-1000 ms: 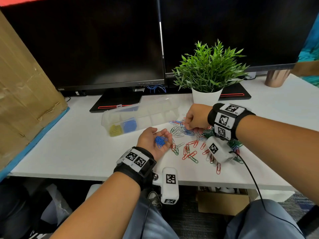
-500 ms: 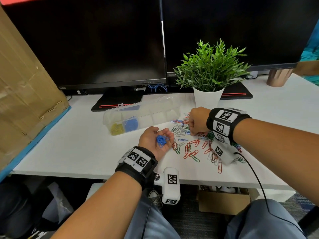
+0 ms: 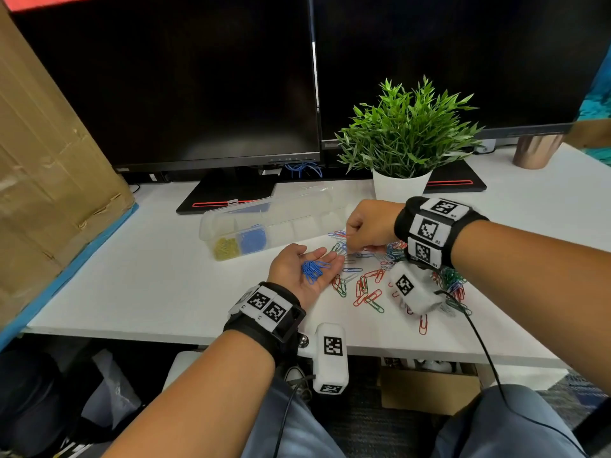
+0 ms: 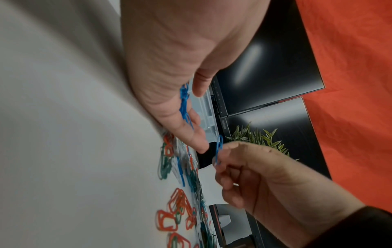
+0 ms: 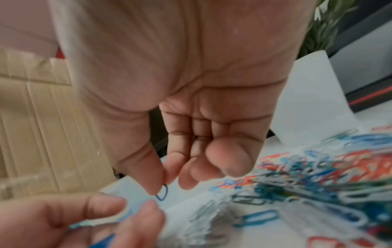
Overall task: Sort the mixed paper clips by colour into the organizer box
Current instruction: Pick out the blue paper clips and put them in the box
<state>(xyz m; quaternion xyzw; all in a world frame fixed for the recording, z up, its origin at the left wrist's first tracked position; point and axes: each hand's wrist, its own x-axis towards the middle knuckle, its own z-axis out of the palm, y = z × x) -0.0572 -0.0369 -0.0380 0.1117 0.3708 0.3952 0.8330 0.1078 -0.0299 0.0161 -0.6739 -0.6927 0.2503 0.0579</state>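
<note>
My left hand (image 3: 299, 264) lies palm up on the white desk (image 3: 148, 285), fingers relaxed, cradling a small heap of blue paper clips (image 3: 312, 270). My right hand (image 3: 349, 246) hovers just beyond the left fingertips and pinches one blue clip (image 4: 219, 147) between thumb and index finger, also seen in the right wrist view as a blue clip (image 5: 162, 193). Mixed red, green, blue and white clips (image 3: 370, 285) lie scattered under and right of the right hand. The clear organizer box (image 3: 297, 209) stands open behind, with yellow clips (image 3: 226, 247) and blue clips (image 3: 254, 241) in its two left compartments.
A potted plant (image 3: 401, 183) stands right behind the right hand. Two dark monitors (image 3: 205, 94) on stands fill the back. A cardboard panel (image 3: 49, 180) leans at the left. A copper cup (image 3: 535, 153) sits far right. The desk's front edge runs under my wrists.
My right hand has lifted off the pile and moved left toward the left palm, now with a blue clip pinched. The left fingers have uncurled flatter.
</note>
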